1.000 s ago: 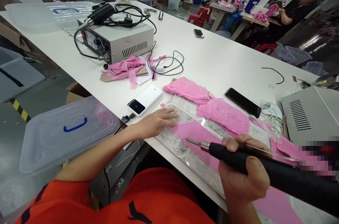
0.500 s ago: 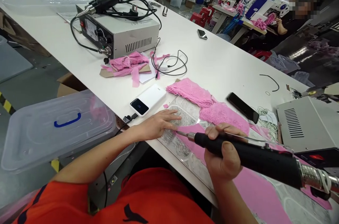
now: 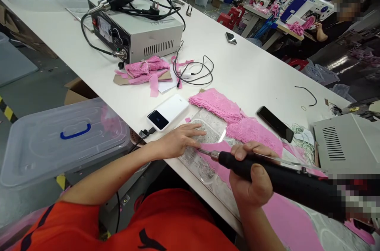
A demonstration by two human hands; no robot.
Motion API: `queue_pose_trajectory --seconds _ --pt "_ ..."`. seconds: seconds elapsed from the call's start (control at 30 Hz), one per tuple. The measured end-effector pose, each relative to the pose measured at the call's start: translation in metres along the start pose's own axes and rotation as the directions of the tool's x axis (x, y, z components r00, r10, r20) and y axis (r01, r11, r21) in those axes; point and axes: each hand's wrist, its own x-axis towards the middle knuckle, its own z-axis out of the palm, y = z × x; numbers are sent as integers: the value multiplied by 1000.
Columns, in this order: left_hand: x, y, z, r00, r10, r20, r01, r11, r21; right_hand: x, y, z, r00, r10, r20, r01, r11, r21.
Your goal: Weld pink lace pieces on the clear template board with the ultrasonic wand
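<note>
My right hand (image 3: 251, 179) is wrapped around the black handle of a hot cutting tool (image 3: 282, 181), whose metal tip touches the left end of a pink lace strip (image 3: 218, 156). This strip lies on a patterned glass plate (image 3: 204, 170) at the table's near edge. My left hand (image 3: 178, 142) lies flat with its fingers stretched out, pressing the strip's end beside the tip. Two stacks of pink lace pieces (image 3: 234, 118) sit just beyond the plate.
A white power bank (image 3: 168, 111) lies left of my hand, a black phone (image 3: 274, 123) to the right. Two grey control boxes (image 3: 139, 33) (image 3: 344, 142) stand on the white table (image 3: 246, 73). Cables (image 3: 192, 71), pink scraps (image 3: 144, 71), a clear lidded bin (image 3: 63, 138).
My right hand has brought the tool leftward, so its tip now rests at the strip's end by my left fingers. The left hand has stayed flat on the plate.
</note>
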Motion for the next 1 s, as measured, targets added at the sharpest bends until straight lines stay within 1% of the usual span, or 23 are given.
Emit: queue_pose_trajectory --seconds 0.33,0.5,0.6,0.73,0.87,0.93,1.0 --pt "0 0 0 1000 6 -1 -6 1000 23 -1 0 -2 998 -13 61 14 1000 -25" --pt "1 2 -4 1000 8 -8 -8 999 43 0 -4 -2 999 -3 39 4 999 -40" --pt "0 6 -6 999 24 -36 -21 996 86 10 -10 -11 999 -23 -38 21 998 -57" --pt "4 24 0 999 19 -31 -11 973 231 29 -13 -36 976 -88 -199 61 989 -137" --pt "18 45 18 997 57 -59 -36 952 304 38 -10 -56 938 -100 -332 43 984 -174" --pt "28 52 29 995 79 -62 -54 942 331 38 -6 -61 929 -94 -357 35 985 -168" --pt "36 55 39 995 85 -55 -61 936 346 38 -3 -61 932 -84 -353 33 988 -148"
